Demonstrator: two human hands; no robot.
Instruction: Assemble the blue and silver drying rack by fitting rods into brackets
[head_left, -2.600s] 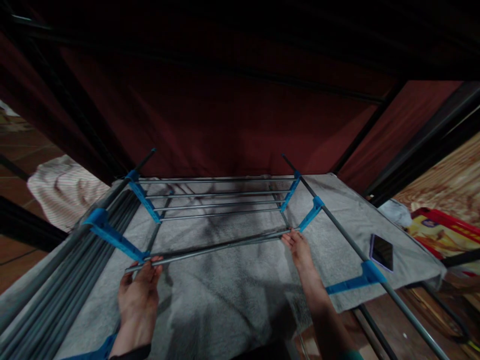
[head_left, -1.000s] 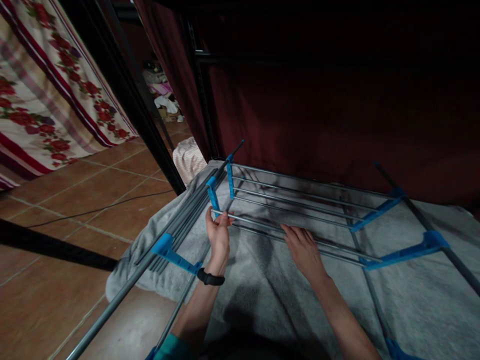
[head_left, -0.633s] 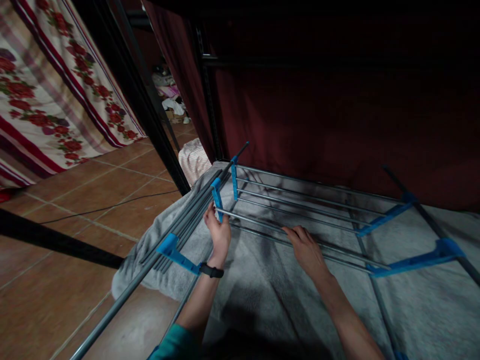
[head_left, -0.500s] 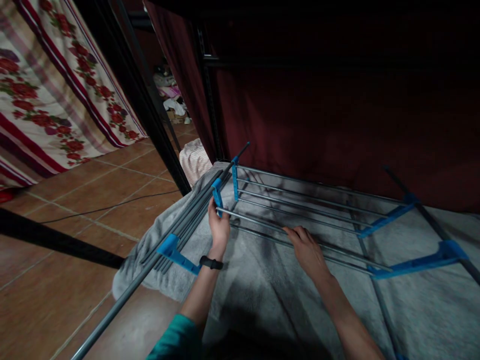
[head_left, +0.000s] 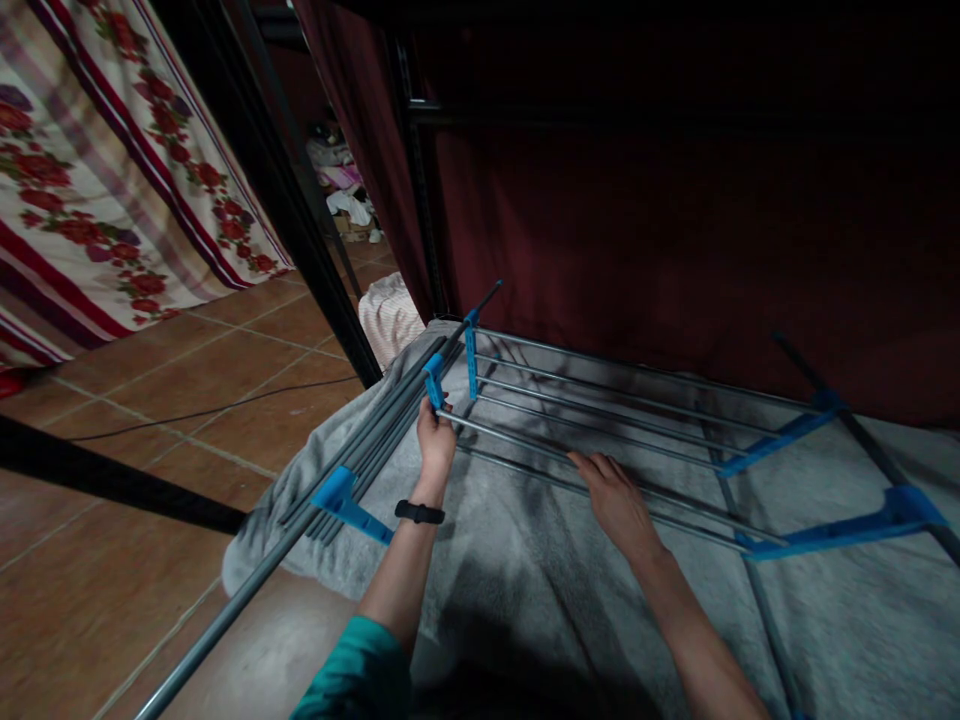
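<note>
A metal drying rack (head_left: pixel 600 400) with grey rods and blue plastic brackets lies flat on a grey blanket (head_left: pixel 540 570). My left hand (head_left: pixel 435 445), with a black band on its wrist, is closed around the left end of a grey rod (head_left: pixel 517 440) just below a blue bracket (head_left: pixel 433 380). My right hand (head_left: pixel 615 498) rests palm down on the same rods further right, fingers curled over them. More blue brackets (head_left: pixel 832 530) sit at the right side of the rack.
A dark red fabric wall (head_left: pixel 675 230) stands behind the rack. A black post (head_left: pixel 300 220) rises at left, with brown floor tiles (head_left: pixel 150 400), a thin cable and a flowered cloth (head_left: pixel 97 170) beyond. A pale folded cloth (head_left: pixel 390 315) lies by the blanket's corner.
The view swung left since the oldest frame. My left hand slid up the rod toward the blue bracket. My right hand stayed on the rods.
</note>
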